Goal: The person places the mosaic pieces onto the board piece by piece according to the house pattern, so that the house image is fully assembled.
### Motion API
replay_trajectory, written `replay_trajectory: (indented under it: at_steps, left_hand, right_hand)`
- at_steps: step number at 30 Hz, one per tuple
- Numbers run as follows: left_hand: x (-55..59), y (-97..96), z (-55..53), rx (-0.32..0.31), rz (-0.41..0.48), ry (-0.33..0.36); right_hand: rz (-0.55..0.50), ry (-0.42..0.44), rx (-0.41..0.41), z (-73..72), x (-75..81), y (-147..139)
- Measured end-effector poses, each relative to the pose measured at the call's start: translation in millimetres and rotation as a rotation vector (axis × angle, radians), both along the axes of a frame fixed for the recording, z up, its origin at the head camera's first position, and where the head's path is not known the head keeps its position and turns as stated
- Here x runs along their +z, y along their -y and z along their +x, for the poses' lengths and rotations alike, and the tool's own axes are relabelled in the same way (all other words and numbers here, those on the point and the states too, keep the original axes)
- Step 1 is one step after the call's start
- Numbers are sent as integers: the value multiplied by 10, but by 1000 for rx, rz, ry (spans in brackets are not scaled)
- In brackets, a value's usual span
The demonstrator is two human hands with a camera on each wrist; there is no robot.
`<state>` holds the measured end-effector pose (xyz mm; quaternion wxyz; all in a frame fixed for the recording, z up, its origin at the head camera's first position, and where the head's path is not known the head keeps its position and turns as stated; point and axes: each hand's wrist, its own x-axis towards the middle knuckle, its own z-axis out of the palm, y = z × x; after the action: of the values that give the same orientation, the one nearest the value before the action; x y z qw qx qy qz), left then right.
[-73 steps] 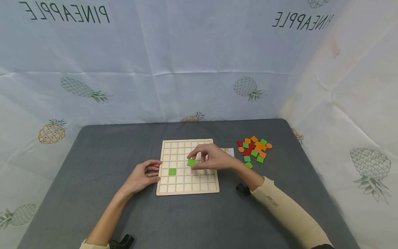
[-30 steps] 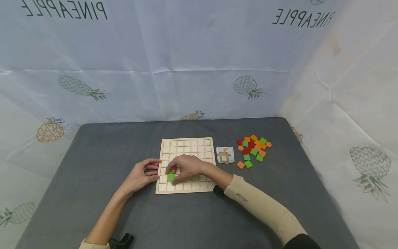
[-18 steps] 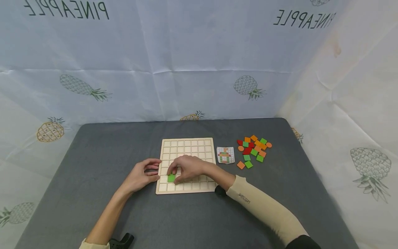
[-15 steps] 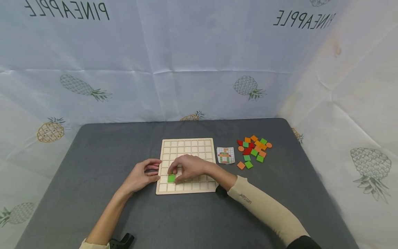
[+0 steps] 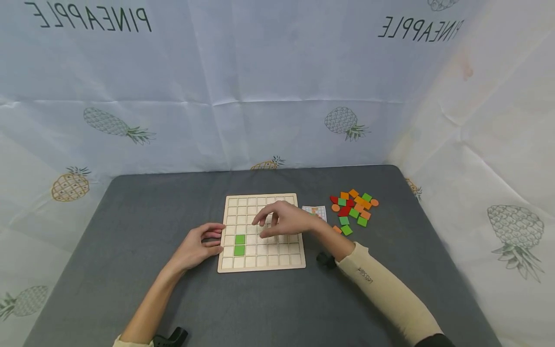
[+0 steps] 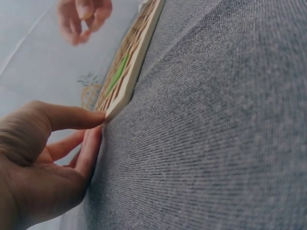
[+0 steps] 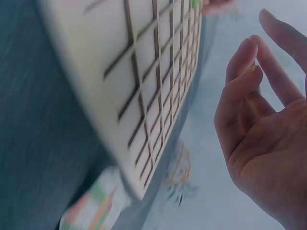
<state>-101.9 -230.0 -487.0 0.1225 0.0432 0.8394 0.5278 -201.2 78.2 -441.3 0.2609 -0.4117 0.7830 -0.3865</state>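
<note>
A pale wooden grid board (image 5: 263,265) lies on the table with two green square tiles in its lower-left part, an upper tile (image 5: 240,239) and a lower tile (image 5: 239,250), one directly below the other. My left hand (image 5: 197,248) rests at the board's left edge; in the left wrist view the thumb (image 6: 79,117) touches the rim near the corner. Above the board's middle hovers my right hand (image 5: 286,220), its fingers loosely bent with nothing between them. The right wrist view shows these fingers (image 7: 240,91) apart from the board.
A small printed pattern card (image 5: 318,211) lies right of the board, partly covered by my right hand. Beyond it are several loose tiles, among them an orange circle (image 5: 375,203), a green square (image 5: 362,221) and a red tile (image 5: 344,211). A patterned cloth hangs behind the table.
My right hand has set a green tile below the first one, let go of it and moved up and to the right. The left hand has stayed at the board's edge.
</note>
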Motion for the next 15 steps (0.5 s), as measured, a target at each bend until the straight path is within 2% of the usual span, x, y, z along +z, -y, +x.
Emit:
replay_trajectory:
  at_steps: [9,15]
  left_hand:
    - [21,-12,13,9,6,9]
    - [21,-12,9,6,3,6]
  right_hand:
    - [-31,-11,-150,-102,75,-500]
    - [-62,-11,-215,-167,93,-796]
